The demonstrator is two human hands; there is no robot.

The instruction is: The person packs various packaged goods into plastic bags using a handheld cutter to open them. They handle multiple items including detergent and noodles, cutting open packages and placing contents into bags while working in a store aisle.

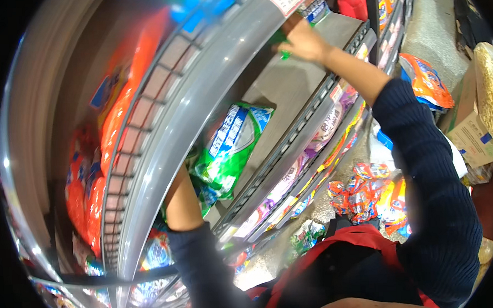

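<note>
Hands reaching into a grey shelf [304, 89], stocking green bags.
Right hand [303, 41] at 1 o'clock closed on a small green pack [279, 39]; left hand hidden behind shelf edge, grip unclear, beside green bag [232, 149] near centre. Best slid flat, fully back.

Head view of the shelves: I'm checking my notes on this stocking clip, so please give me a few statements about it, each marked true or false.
1. The right hand reaches far along the grey shelf and touches a small green item. True.
2. The left hand holds an orange bag. False: the left hand is hidden behind the shelf edge, its forearm running up beside the green and white bag.
3. Both sleeves are dark blue. True.
4. The orange bags sit on the shelf below the green one. False: they sit on the shelf above.
5. A cardboard box stands on the floor at the right. True.
</note>
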